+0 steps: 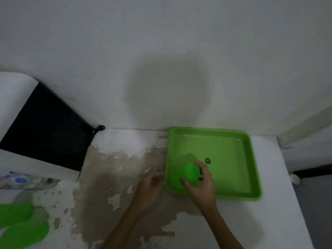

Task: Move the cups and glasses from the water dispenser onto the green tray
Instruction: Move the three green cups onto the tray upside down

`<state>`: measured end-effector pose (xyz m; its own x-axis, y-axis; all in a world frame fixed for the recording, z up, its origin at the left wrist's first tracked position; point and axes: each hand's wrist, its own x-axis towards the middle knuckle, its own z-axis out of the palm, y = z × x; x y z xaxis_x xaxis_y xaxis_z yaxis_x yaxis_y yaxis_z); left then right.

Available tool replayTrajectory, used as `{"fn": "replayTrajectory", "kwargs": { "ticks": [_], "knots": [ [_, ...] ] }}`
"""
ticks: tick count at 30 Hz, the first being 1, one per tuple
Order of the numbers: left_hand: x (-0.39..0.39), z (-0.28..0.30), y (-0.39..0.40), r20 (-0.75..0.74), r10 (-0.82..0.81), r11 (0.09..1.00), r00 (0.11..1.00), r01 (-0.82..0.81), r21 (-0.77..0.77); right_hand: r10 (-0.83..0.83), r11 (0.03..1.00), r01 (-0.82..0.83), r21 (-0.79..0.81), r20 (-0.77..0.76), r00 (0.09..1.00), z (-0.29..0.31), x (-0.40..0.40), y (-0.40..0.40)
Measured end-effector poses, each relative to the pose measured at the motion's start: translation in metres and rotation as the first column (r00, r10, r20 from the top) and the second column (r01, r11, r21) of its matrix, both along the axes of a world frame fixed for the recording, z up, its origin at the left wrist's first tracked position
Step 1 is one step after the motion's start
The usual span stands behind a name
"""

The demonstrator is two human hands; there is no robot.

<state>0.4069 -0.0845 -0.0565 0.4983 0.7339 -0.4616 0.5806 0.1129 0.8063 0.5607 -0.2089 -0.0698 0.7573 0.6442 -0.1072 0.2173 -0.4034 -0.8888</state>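
Observation:
A square green tray (233,159) lies on the white counter against the wall, right of centre. My right hand (203,184) is over the tray's near left corner, fingers wrapped around a small green cup (191,172) held upside down just above or on the tray floor. My left hand (150,186) rests on the counter beside the tray's left rim, fingers loosely curled with nothing in them. The white and black water dispenser (36,123) stands at the far left. Blurred green cups (19,225) sit at the lower left edge.
The counter (269,221) has a large patch of peeled, brownish surface in the middle. A black cable (98,130) loops by the dispenser's back. A small dark round mark (207,160) sits on the tray floor. A blue-and-white patterned object (18,180) lies beside the dispenser.

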Motion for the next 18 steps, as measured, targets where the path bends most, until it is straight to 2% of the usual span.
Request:
{"fn": "replayTrajectory", "kwargs": {
  "ticks": [5,11,18],
  "knots": [
    [0.0,-0.025,0.009,-0.079,-0.039,0.996,0.996,0.046,0.078,0.128,0.991,-0.119,-0.067,0.134,0.983,-0.015,-0.004,0.019],
    [0.006,-0.044,0.007,-0.037,-0.051,0.999,0.998,0.052,0.017,0.178,0.978,-0.145,-0.147,0.243,0.954,-0.014,-0.003,0.021],
    [0.01,-0.052,0.003,-0.001,-0.036,0.999,0.999,0.036,-0.029,0.229,0.961,-0.182,-0.207,0.233,0.945,-0.015,-0.004,0.015]
  ]
}}
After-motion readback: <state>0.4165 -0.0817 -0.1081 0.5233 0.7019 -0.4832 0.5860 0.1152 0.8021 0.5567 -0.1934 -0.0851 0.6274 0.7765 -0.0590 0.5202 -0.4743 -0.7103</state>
